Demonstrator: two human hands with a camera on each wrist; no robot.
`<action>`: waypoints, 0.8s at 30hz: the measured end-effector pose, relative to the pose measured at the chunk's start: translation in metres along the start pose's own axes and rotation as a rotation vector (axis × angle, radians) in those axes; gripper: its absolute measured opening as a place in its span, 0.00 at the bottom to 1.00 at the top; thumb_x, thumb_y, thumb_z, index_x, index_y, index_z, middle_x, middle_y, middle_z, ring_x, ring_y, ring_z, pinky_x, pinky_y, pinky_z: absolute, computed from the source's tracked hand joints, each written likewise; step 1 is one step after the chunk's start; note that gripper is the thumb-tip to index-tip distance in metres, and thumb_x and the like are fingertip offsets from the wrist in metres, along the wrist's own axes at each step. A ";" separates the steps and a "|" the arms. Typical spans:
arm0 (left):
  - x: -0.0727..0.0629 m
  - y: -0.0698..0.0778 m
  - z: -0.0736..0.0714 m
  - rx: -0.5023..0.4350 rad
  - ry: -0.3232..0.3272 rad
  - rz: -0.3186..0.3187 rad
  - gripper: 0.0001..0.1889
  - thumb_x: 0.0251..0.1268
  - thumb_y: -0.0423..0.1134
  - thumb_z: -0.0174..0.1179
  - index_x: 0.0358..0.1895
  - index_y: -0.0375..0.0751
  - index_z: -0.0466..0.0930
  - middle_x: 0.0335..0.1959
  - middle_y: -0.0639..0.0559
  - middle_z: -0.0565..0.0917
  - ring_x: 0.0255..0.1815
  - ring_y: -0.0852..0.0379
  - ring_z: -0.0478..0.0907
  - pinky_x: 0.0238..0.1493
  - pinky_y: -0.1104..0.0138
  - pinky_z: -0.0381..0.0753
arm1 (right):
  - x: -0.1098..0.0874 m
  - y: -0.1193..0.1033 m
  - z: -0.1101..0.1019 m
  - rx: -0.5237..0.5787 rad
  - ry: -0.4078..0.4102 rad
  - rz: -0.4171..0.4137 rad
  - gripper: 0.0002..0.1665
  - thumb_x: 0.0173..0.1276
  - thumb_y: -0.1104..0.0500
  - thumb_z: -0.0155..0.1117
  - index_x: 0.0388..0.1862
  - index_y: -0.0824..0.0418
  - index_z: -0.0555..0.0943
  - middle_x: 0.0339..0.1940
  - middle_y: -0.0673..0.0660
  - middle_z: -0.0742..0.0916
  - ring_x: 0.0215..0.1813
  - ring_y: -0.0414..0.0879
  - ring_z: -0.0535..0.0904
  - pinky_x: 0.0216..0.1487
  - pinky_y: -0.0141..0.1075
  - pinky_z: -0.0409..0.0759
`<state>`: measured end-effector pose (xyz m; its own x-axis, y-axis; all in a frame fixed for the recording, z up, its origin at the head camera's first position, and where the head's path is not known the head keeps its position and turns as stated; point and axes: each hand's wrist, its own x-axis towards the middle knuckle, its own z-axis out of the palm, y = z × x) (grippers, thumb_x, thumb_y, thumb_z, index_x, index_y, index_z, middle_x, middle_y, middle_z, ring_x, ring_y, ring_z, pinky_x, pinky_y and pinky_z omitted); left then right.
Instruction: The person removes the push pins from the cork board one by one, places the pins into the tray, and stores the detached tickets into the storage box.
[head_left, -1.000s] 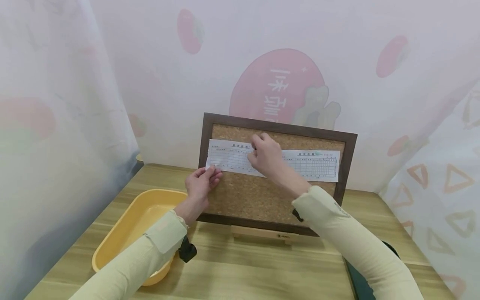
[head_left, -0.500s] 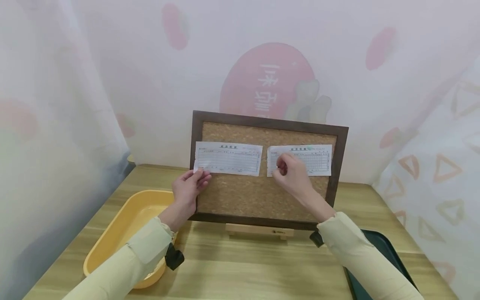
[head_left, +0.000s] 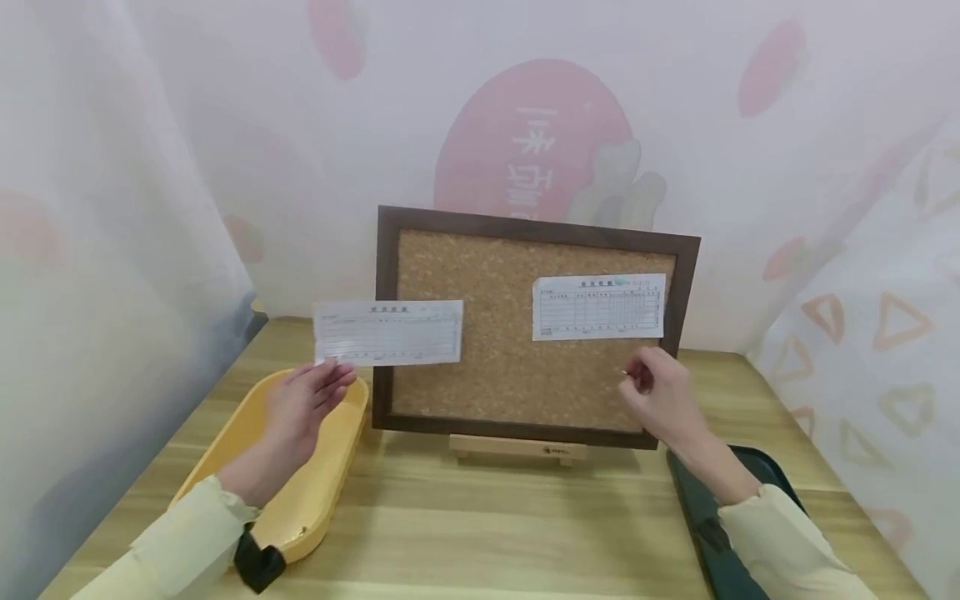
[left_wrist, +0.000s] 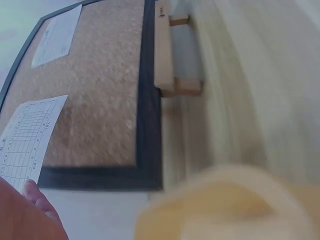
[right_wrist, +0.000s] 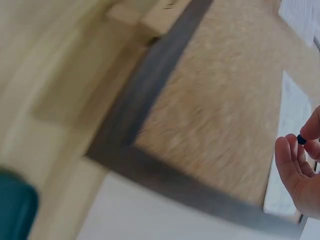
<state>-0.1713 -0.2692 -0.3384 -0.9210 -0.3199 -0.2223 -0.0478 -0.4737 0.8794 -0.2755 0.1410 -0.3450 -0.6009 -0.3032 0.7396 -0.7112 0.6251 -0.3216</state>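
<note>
My left hand (head_left: 303, 404) pinches the lower left corner of a printed receipt slip (head_left: 390, 333), which overlaps the left frame of the cork board (head_left: 487, 383) in the head view. A second slip (head_left: 598, 307) lies flat on the upper right of the board. My right hand (head_left: 663, 396) is in front of the board's lower right, below that slip. Between its thumb and index finger is a push pin, its small dark blue head (right_wrist: 301, 139) showing in the right wrist view; a tiny glint shows at the fingertips in the head view.
The board leans on a small wooden stand (head_left: 517, 448) on the wood-grain table (head_left: 480, 533). A yellow tray (head_left: 348, 433) sits at the left, under my left forearm. At the right a dark green tray (head_left: 690, 492) lies partly under my right arm. A printed curtain (head_left: 300, 167) hangs behind.
The left slip has come away from the board and moved left and down with my left hand. My right hand, first at that slip's upper right, has moved right and down with the pin.
</note>
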 end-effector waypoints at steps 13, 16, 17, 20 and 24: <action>-0.006 -0.014 -0.077 0.075 0.016 -0.187 0.14 0.72 0.36 0.48 0.27 0.50 0.78 0.25 0.58 0.87 0.31 0.66 0.85 0.37 0.76 0.82 | -0.071 0.052 -0.044 -0.130 0.000 0.114 0.10 0.43 0.74 0.59 0.22 0.61 0.75 0.19 0.50 0.75 0.23 0.32 0.67 0.24 0.17 0.66; -0.008 -0.017 -0.094 0.035 -0.001 -0.226 0.15 0.72 0.36 0.47 0.27 0.49 0.78 0.26 0.56 0.87 0.32 0.64 0.85 0.38 0.75 0.83 | -0.083 0.060 -0.046 -0.138 -0.008 0.123 0.10 0.42 0.74 0.59 0.22 0.62 0.75 0.19 0.50 0.76 0.22 0.32 0.68 0.24 0.18 0.66; -0.009 -0.017 -0.100 0.012 -0.003 -0.241 0.15 0.73 0.36 0.46 0.27 0.48 0.78 0.26 0.55 0.87 0.32 0.64 0.85 0.38 0.74 0.83 | -0.087 0.063 -0.046 -0.140 -0.011 0.125 0.10 0.42 0.75 0.58 0.22 0.61 0.75 0.19 0.50 0.76 0.22 0.32 0.68 0.24 0.19 0.65; -0.010 -0.019 -0.117 -0.055 -0.004 -0.281 0.17 0.73 0.36 0.45 0.26 0.47 0.79 0.27 0.53 0.88 0.33 0.62 0.86 0.38 0.73 0.83 | -0.097 0.070 -0.045 -0.158 -0.020 0.145 0.11 0.41 0.74 0.59 0.21 0.61 0.75 0.18 0.50 0.76 0.21 0.34 0.68 0.24 0.19 0.65; -0.008 -0.022 -0.134 -0.078 0.004 -0.356 0.19 0.75 0.39 0.42 0.25 0.48 0.78 0.28 0.55 0.87 0.34 0.62 0.85 0.40 0.73 0.83 | -0.110 0.080 -0.046 -0.188 -0.070 0.204 0.11 0.41 0.73 0.59 0.21 0.59 0.74 0.17 0.49 0.76 0.21 0.34 0.68 0.23 0.23 0.66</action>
<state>-0.1115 -0.3663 -0.4119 -0.8506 -0.1266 -0.5103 -0.3353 -0.6169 0.7120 -0.2493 0.2570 -0.4250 -0.7532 -0.2022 0.6260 -0.4967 0.7987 -0.3397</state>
